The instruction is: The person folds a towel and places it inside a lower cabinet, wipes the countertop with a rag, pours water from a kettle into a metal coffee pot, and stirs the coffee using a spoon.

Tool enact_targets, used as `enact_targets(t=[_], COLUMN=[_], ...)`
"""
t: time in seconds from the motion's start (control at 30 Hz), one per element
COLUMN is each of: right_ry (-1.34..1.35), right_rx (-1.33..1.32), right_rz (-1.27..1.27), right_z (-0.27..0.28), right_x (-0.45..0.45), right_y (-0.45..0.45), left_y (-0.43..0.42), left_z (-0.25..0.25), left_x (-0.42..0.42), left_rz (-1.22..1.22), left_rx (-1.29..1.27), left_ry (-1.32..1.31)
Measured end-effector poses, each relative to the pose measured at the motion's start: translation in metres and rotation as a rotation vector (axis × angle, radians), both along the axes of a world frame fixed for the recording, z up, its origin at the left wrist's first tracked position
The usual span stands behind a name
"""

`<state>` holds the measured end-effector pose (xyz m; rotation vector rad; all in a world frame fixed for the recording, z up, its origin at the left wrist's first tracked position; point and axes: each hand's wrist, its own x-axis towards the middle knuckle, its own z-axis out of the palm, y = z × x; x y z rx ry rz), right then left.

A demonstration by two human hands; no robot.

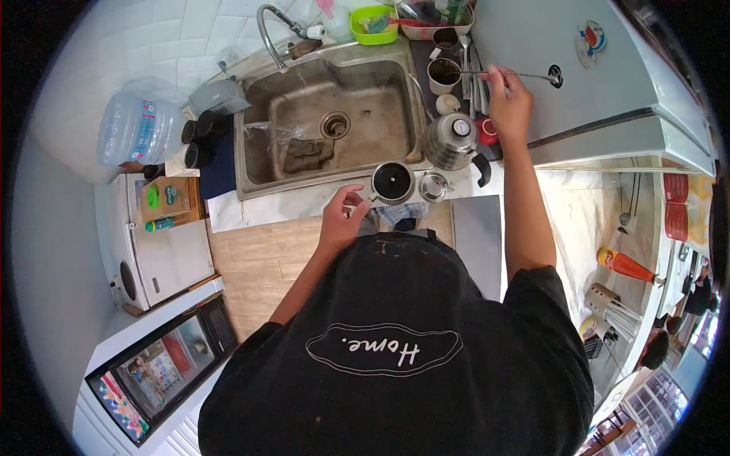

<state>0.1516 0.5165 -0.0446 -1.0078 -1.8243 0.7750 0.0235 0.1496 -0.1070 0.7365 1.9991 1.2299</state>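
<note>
My left hand (344, 215) is closed at the handle of a mug (393, 199) on the counter's front edge. Dark liquid fills the inside of that mug. Raised at the right, my right hand (508, 102) grips the thin handle of a small long-handled ladle (554, 76), its round bowl pointing right. The handle's other end reaches over a pale cup (441, 85) with dark contents. Just right of the mug sits a small round metal container (434, 187). Behind it stands a steel gooseneck kettle (450, 144) with a dial on its lid.
A steel sink (251, 178) with a faucet (266, 34) lies ahead, holding clear plastic and a dark cloth (308, 154). Several spoons (475, 95) and a red round item (487, 131) lie by the kettle. A grey cabinet side (525, 38) bounds the right.
</note>
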Motion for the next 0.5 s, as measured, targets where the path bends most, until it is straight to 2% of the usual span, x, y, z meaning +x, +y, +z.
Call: enact_targets(t=[0.13,0.27,0.37,0.5], right_ry=[0.139,0.235,0.242,0.101], right_rx=[-0.037,-0.073,0.040,-0.018], right_rz=[-0.051,0.007,0.117,0.274], right_z=[0.035,0.057,0.057,0.049], right_x=[0.020,0.043,0.061,0.080], right_y=[-0.039,-0.090,-0.132,-0.183], left_y=[0.003,0.007,0.012,0.013], left_z=[-0.003,0.000,-0.002,-0.006], left_x=[0.000,0.001,0.001,-0.005], left_rz=[-0.045,-0.076,-0.055,-0.163], left_rx=[0.074,0.077,0.048,0.041], left_ry=[0.041,0.047,0.053,0.055])
